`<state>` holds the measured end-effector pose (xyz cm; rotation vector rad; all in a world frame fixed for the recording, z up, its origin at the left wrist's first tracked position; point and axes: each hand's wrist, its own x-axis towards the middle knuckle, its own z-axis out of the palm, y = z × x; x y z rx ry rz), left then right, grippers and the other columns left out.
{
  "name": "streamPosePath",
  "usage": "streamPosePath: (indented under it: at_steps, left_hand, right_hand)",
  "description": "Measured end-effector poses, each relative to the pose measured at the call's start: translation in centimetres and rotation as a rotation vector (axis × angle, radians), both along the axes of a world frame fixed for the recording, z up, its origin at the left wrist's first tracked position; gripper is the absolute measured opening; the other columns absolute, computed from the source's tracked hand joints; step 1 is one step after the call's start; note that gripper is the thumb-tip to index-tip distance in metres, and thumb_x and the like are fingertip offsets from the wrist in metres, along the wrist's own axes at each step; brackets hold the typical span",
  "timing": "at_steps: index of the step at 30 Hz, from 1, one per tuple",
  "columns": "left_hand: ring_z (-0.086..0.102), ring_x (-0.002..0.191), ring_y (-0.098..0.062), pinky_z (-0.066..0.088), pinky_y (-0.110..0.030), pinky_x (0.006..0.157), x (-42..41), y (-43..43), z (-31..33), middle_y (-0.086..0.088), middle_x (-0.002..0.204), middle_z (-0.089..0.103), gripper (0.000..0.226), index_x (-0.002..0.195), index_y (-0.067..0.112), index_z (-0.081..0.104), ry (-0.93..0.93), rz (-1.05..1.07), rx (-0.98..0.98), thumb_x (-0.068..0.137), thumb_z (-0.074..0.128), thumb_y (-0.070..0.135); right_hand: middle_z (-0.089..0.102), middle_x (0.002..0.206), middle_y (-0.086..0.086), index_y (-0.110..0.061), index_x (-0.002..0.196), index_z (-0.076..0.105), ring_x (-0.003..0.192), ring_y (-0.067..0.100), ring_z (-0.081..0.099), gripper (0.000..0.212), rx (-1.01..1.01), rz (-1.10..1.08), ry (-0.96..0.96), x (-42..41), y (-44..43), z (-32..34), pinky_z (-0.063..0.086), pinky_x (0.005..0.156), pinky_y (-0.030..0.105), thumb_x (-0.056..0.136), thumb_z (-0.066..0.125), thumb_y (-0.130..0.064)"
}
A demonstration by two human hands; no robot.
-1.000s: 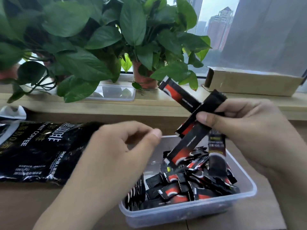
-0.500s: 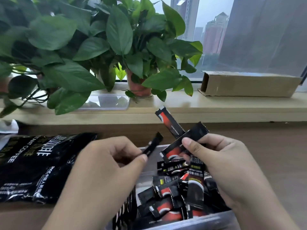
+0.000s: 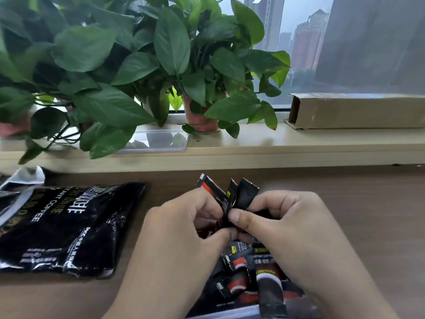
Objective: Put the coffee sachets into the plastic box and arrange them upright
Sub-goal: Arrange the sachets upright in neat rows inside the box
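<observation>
Pinching sachets [image 3: 230, 197] between left hand [image 3: 184, 229] and right hand [image 3: 289, 226], fingers curled. Held just above the box [image 3: 241, 311].

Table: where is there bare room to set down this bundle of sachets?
Widest bare patch: the table right of the right hand, below the windowsill. A narrower strip lies between the coffee bag and the left hand. The windowsill is also bare between the plant pot and the cardboard box. Crowded: the plastic box under both hands, full of sachets.
</observation>
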<state>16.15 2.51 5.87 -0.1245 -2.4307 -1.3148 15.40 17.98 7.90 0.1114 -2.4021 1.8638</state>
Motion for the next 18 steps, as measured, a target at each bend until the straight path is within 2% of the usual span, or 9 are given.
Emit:
streamPosePath:
  at_steps: [2,4,9,12,14,15,17,18]
  left_hand:
    - [0.072,0.068,0.005,0.062,-0.036,0.069,0.03,-0.17,0.18,0.023,0.069,0.074,0.033,0.078,0.034,0.067,0.037,0.025,0.000,0.061,0.093,0.023]
    - [0.071,0.065,0.005,0.062,-0.033,0.065,-0.02,-0.30,0.32,0.023,0.067,0.073,0.033,0.079,0.036,0.068,0.067,0.036,0.010,0.060,0.093,0.026]
    - [0.073,0.067,0.003,0.062,-0.029,0.069,-0.28,-0.57,0.00,0.021,0.070,0.075,0.024,0.075,0.033,0.072,0.056,0.022,0.069,0.059,0.090,0.033]
    - [0.073,0.065,0.000,0.059,-0.028,0.067,-0.49,-0.93,-0.06,0.015,0.068,0.076,0.025,0.069,0.029,0.072,0.018,0.010,0.154,0.057,0.094,0.033]
    - [0.072,0.059,-0.010,0.056,-0.036,0.060,-0.47,-1.08,0.16,0.005,0.065,0.076,0.033,0.072,0.025,0.071,-0.016,-0.030,0.226,0.056,0.096,0.038]
    - [0.072,0.058,-0.018,0.055,-0.044,0.057,-0.42,-1.05,0.32,0.001,0.063,0.076,0.037,0.073,0.023,0.070,-0.021,-0.045,0.253,0.055,0.095,0.043]
    - [0.069,0.057,-0.032,0.055,-0.056,0.061,-0.36,-0.99,0.49,-0.004,0.062,0.075,0.042,0.073,0.020,0.069,-0.029,-0.049,0.305,0.053,0.091,0.049]
    - [0.067,0.056,-0.034,0.056,-0.058,0.064,-0.33,-0.99,0.56,-0.005,0.062,0.075,0.043,0.073,0.019,0.069,-0.044,-0.048,0.330,0.054,0.094,0.048]
  right_hand:
    - [0.073,0.059,0.002,-0.012,0.066,0.076,0.049,0.005,0.067,0.014,-0.013,0.052,-0.019,-0.09,0.22,-0.02,0.047,0.052,0.013,0.073,0.085,-0.019]
    - [0.077,0.067,0.002,-0.014,0.076,0.080,0.064,0.011,0.075,0.005,-0.084,0.096,-0.048,-0.18,0.50,-0.11,0.057,0.064,0.020,0.074,0.084,-0.015]
    - [0.078,0.069,-0.003,-0.016,0.083,0.083,0.066,0.007,0.076,0.010,-0.104,0.171,-0.014,0.13,0.45,-0.08,0.054,0.060,0.011,0.079,0.079,-0.007]
    - [0.078,0.072,-0.005,-0.016,0.089,0.083,0.068,0.005,0.075,0.013,-0.070,0.166,0.041,0.02,0.27,-0.31,0.055,0.063,0.011,0.081,0.078,-0.008]
    - [0.079,0.077,-0.003,-0.017,0.092,0.083,0.072,0.005,0.076,0.015,-0.030,0.202,0.106,-0.06,-0.01,-0.35,0.058,0.068,0.014,0.084,0.075,-0.008]
    - [0.079,0.078,-0.002,-0.019,0.093,0.083,0.073,0.005,0.076,0.016,-0.020,0.216,0.135,-0.15,-0.09,-0.47,0.059,0.071,0.017,0.085,0.074,-0.008]
    - [0.078,0.078,-0.005,-0.024,0.093,0.082,0.072,0.004,0.075,0.018,-0.013,0.212,0.170,-0.26,-0.17,-0.60,0.059,0.072,0.018,0.086,0.073,-0.010]
    - [0.078,0.076,-0.007,-0.025,0.092,0.082,0.071,0.003,0.075,0.019,-0.010,0.202,0.179,-0.30,-0.18,-0.61,0.059,0.071,0.018,0.086,0.073,-0.010]
